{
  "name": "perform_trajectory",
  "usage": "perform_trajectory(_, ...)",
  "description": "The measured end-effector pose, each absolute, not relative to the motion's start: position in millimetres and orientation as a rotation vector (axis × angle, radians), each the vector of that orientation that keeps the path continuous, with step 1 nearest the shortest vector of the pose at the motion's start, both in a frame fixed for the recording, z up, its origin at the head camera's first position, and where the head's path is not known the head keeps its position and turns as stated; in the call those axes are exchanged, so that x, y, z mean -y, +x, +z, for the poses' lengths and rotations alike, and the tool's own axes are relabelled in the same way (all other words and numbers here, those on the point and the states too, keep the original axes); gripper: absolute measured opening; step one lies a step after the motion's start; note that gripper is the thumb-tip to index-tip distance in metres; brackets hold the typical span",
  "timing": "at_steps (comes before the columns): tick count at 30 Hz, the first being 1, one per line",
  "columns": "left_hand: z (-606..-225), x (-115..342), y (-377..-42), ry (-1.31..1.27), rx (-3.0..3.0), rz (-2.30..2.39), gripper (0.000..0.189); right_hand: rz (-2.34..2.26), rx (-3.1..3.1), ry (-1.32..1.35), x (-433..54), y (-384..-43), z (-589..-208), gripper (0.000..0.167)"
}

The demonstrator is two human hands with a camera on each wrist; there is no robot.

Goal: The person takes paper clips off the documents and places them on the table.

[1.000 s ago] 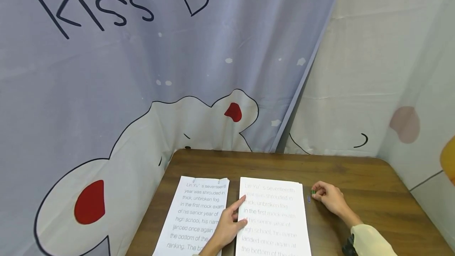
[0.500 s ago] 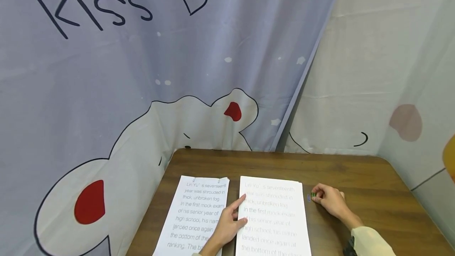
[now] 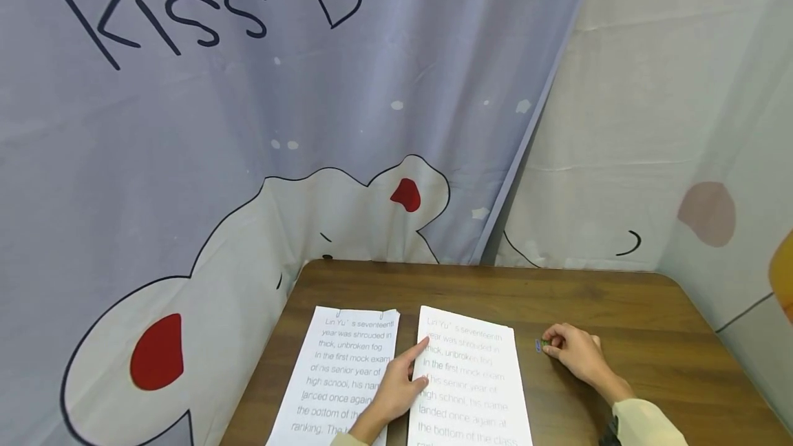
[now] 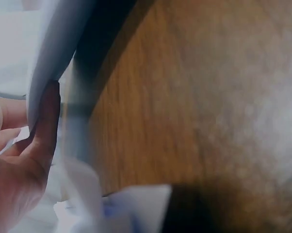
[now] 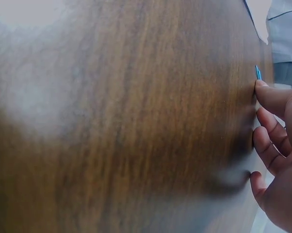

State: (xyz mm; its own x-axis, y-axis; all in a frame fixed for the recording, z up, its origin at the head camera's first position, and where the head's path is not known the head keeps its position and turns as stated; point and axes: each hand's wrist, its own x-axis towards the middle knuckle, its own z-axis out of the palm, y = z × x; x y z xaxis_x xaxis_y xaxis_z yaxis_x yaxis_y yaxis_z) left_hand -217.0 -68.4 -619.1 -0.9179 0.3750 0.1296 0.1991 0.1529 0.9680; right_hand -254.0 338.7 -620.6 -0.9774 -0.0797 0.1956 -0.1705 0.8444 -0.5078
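Note:
My left hand grips the left edge of a stack of printed sheets. In the left wrist view, the thumb and fingers of that hand lie on either side of the sheets, whose edge is raised off the table. To the right of the stack, my right hand pinches a small green paper clip close to the tabletop. A blue paper clip lies just left of these fingertips. The right wrist view has the blue clip beyond the thumb; the green one is hidden there.
Another stack of printed sheets, with two clips at its top edge, lies left of the held one, partly under the left forearm. The brown wooden table meets a printed curtain behind and at the sides.
The held stack has shifted and turned a little to the left, its right edge drawn away from the clips. My right hand has moved slightly downward with the green paper clip.

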Motion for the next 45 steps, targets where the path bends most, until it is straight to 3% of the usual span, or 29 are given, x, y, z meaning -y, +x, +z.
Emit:
perform_trajectory(6,-618.5,64.7,-217.3,0.662,-2.660,1.487,0.072,0.824,2.852,0.194,-339.0,-253.4,-622.5,0.017)
perform_trajectory(17,-614.2,55.8,-214.4,0.561,-3.013,0.904,0.060,0.838,2.821,0.196,-340.7,-255.9,-625.7,0.017)
perform_trajectory(29,-611.1,54.5,-213.2,0.411,-3.172,0.823,0.056,0.842,2.819,0.213,-338.4,-254.5,-621.6,0.017)
perform_trajectory(39,-609.1,72.7,-216.9,0.355,-3.243,0.903,0.029,0.864,2.823,0.206,-337.7,-252.1,-623.0,0.018)
perform_trajectory(45,-609.0,98.7,-220.1,0.255,-3.278,0.896,0.025,0.876,2.842,0.187,-340.9,-252.6,-625.4,0.017)
